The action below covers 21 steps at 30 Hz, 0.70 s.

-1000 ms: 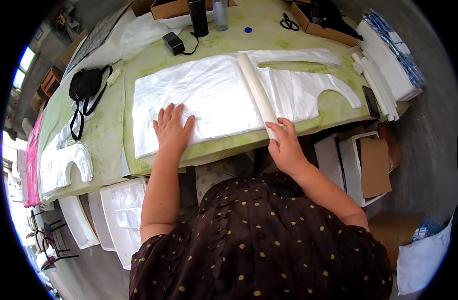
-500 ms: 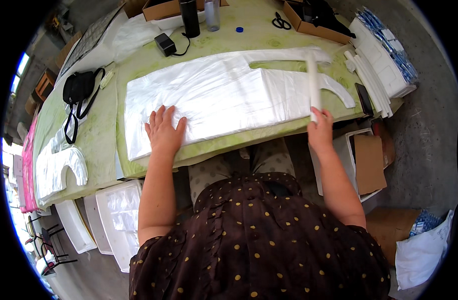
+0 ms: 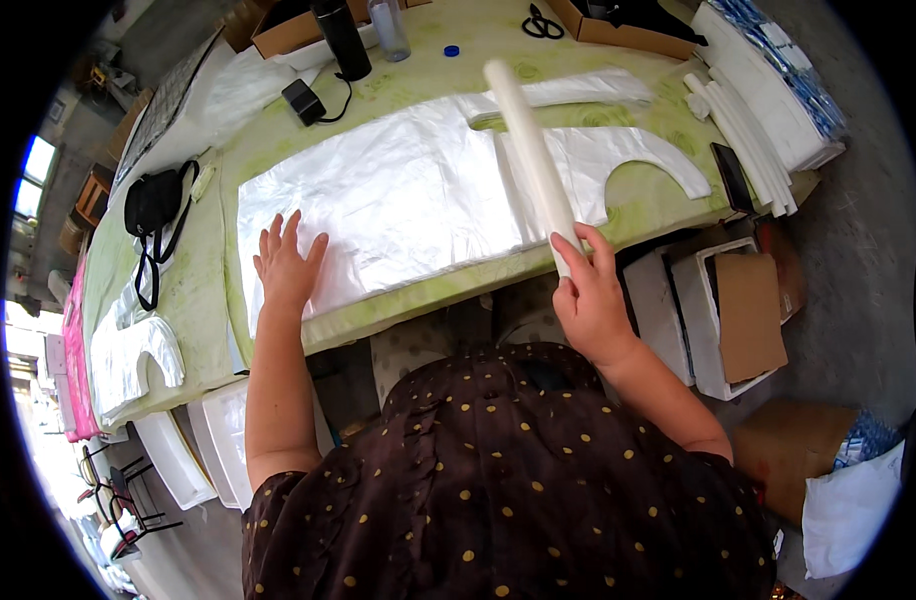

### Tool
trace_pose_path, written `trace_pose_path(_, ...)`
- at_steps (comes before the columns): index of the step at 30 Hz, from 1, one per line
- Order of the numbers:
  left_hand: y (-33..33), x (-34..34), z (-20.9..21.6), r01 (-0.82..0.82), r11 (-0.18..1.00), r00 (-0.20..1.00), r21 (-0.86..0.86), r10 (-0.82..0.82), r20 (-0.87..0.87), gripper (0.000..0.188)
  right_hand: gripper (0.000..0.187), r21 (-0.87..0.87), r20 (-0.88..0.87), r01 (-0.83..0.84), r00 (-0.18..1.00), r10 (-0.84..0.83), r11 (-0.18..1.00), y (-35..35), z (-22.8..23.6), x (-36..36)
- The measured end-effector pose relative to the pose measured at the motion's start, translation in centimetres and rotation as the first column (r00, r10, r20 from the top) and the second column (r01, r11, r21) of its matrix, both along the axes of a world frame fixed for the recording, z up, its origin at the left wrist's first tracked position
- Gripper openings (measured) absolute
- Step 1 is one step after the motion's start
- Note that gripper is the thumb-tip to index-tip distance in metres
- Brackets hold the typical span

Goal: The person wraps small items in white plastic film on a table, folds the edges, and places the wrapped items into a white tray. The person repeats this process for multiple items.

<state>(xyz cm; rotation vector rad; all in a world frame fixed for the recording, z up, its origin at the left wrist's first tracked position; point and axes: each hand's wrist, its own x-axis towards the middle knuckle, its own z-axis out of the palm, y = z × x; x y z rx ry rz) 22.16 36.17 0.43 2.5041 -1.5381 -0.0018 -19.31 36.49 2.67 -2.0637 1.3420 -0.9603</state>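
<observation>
The white sheets (image 3: 378, 210) before me look like thin plastic film, glossy and creased — the rod (image 3: 527, 150) I hold is smooth — and the brown flap (image 3: 748, 310) is matt cardboard.

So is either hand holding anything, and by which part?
The right hand grips the white tube by its near end; the left hand holds nothing, resting spread-fingered on the white plastic.

There are two hands (image 3: 288, 270), one held tube (image 3: 531, 150) and one blue cap (image 3: 451, 51).
</observation>
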Motion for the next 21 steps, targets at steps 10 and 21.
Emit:
trace_pose_path(10, 0.7, 1.0, -1.4, -0.081, 0.994, 0.996, 0.074, 0.083, -0.025, 0.066, 0.045, -0.196, -0.105, -0.146, 0.986, 0.127, 0.970, -0.5, -0.6, 0.3)
trace_pose_path(21, 0.6, 0.7, -1.8, -0.083, 0.994, 0.996, 0.075, 0.085, -0.020, 0.064, 0.036, -0.121, -0.215, 0.021, 0.976, -0.047, 0.992, -6.0, -2.2, -1.8)
